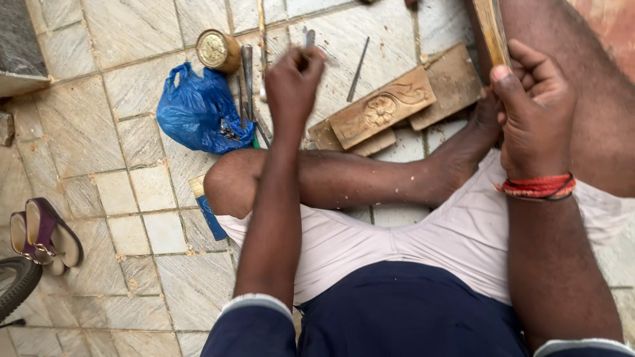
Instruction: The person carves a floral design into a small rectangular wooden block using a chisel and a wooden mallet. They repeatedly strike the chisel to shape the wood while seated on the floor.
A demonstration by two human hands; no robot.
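Note:
I sit cross-legged on a tiled floor. My left hand (292,82) is raised over the floor with its fingers closed around a thin metal chisel (309,38) whose tip pokes out above the fist. My right hand (529,109), with a red thread band at the wrist, grips a long wooden stick (493,30) that runs up out of view. A carved wooden block (383,106) with a flower relief lies on the floor between the hands, resting on other plain wooden boards (453,82).
A blue plastic bag (195,112) with tools lies left of the carving. A round brass tin (217,49) stands behind it, with several chisels (247,73) and a loose rod (358,69) nearby. Sandals (43,235) and a tyre (14,284) are at left.

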